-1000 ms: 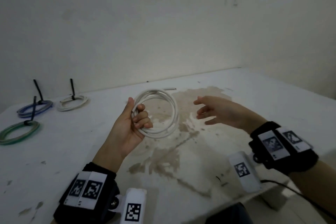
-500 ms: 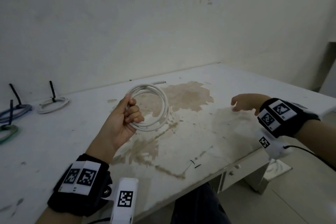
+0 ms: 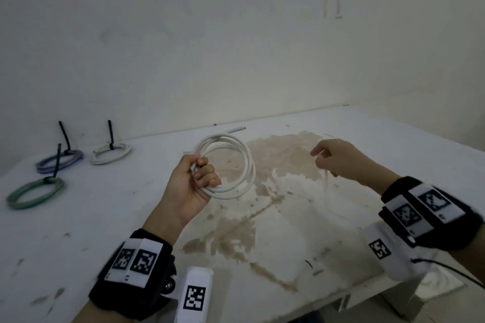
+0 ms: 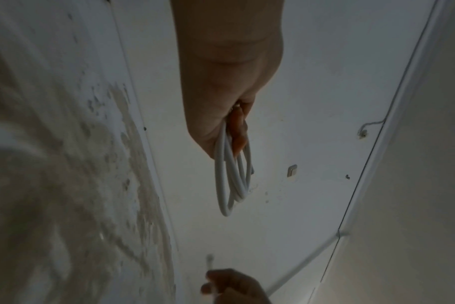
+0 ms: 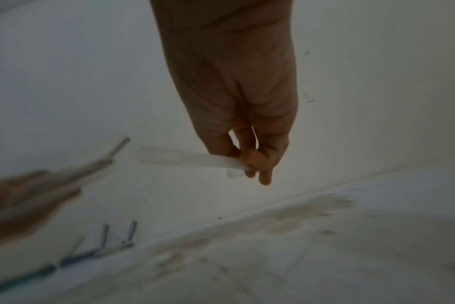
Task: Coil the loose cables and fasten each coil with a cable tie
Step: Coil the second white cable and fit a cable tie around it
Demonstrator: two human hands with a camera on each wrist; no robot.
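My left hand (image 3: 195,181) grips a coiled white cable (image 3: 236,165) and holds it upright above the stained table (image 3: 288,217). Seen edge-on in the left wrist view, the coil (image 4: 233,179) hangs from my curled fingers (image 4: 238,133). To the right of the coil, my right hand (image 3: 338,160) is raised and pinches a pale translucent cable tie (image 5: 192,159) between thumb and fingertips. The tie (image 3: 325,178) shows only as a faint blurred strip in the head view. The two hands are apart.
Three tied coils lie at the table's far left: a blue one (image 3: 59,161), a white one (image 3: 111,153) and a green one (image 3: 35,193), each with a dark tie sticking up. A short white cable piece (image 3: 235,129) lies by the wall. The table's front edge runs at lower right.
My right hand went out past the table's right edge and came back towards the coil, now pinching a cable tie. The left hand kept hold of the coil.
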